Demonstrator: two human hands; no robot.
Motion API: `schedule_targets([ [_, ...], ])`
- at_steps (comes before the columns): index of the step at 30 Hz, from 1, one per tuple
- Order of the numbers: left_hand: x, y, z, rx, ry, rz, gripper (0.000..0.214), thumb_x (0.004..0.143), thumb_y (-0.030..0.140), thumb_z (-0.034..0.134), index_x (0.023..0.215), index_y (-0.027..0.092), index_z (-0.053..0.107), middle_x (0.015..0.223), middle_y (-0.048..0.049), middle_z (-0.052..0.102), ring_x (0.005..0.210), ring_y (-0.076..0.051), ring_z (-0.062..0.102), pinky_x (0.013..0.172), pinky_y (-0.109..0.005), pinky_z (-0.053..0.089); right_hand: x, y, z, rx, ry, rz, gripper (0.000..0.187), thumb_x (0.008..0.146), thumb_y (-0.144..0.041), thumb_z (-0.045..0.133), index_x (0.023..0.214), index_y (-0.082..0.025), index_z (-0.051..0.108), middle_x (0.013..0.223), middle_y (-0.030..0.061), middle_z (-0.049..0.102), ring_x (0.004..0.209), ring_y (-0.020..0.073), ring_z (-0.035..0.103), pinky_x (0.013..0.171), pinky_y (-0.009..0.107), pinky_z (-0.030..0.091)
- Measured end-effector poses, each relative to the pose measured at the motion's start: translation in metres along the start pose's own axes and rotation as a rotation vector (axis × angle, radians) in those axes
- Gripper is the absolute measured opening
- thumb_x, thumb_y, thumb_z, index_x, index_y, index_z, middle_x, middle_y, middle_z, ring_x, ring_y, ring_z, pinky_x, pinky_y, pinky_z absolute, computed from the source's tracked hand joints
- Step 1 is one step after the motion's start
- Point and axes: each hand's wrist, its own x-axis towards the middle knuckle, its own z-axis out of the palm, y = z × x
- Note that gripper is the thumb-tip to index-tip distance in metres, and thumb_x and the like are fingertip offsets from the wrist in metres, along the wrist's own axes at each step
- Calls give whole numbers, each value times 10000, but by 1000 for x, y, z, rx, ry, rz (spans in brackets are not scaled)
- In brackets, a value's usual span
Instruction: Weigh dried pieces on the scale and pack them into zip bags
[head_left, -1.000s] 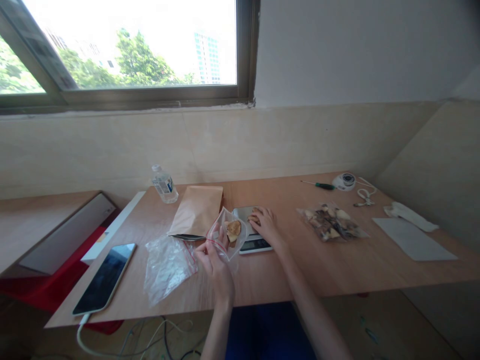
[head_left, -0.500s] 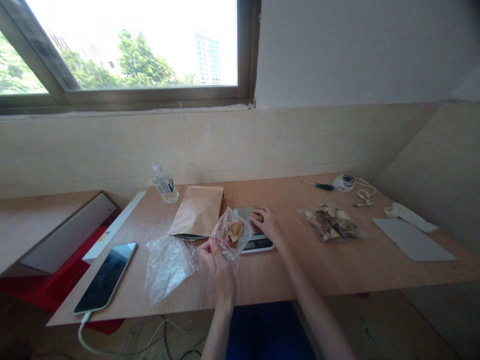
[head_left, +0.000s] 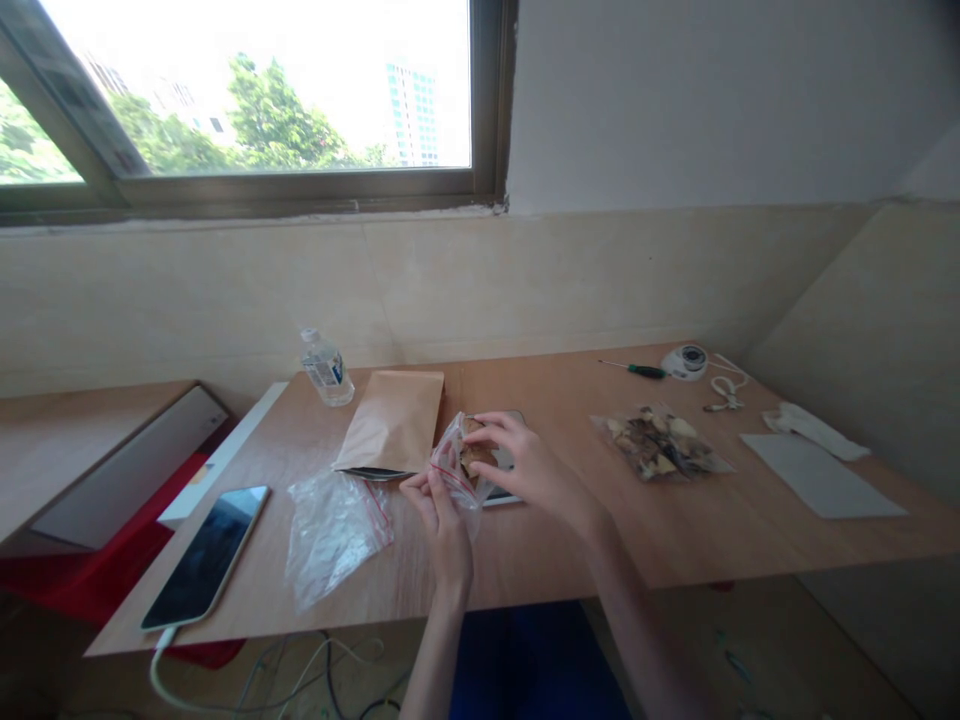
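My left hand [head_left: 442, 530] pinches the edge of a small clear zip bag [head_left: 450, 455] with a red seal line, its mouth facing right. Brown dried slices [head_left: 478, 458] show at the bag's opening. My right hand [head_left: 529, 465] reaches over that opening, fingers bent around a brown slice at the mouth; its fingertips partly cover the slices. Beneath the bag and right hand lies a kitchen scale [head_left: 504, 496], mostly hidden. Beside my left hand rests another clear zip bag [head_left: 337, 540], flat and crumpled.
A brown paper pouch [head_left: 397, 420] and a water bottle [head_left: 328, 370] stand left of the scale. A phone [head_left: 206, 560] is plugged in at the left edge. Rightward are a bag of dried pieces [head_left: 660, 443], a screwdriver [head_left: 645, 371], a white camera [head_left: 684, 362] and a white sheet [head_left: 821, 475].
My right hand has moved left from above the scale to the zip bag's mouth, bringing a brown slice. My left hand keeps holding the bag, which has tilted and narrowed.
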Motion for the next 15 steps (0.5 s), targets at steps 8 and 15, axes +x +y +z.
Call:
schedule_targets([
  [8, 7, -9, -5, -24, -4, -8, 282, 876, 495, 425, 854, 214, 406, 866, -4, 522, 842, -159, 542, 792, -277, 403, -9, -13, -7, 175, -242, -55, 233, 887, -221, 479, 988, -264, 684, 987, -3, 690, 924, 155, 636, 822, 283, 503],
  [15, 13, -5, -5, -255, -157, -157, 273, 814, 470, 524, 815, 213, 430, 819, 1, 579, 820, -157, 584, 780, -286, 441, -10, 9, -9, 247, 156, -3, 244, 902, -257, 445, 1013, -240, 661, 1039, 36, 670, 1020, 174, 595, 899, 322, 464],
])
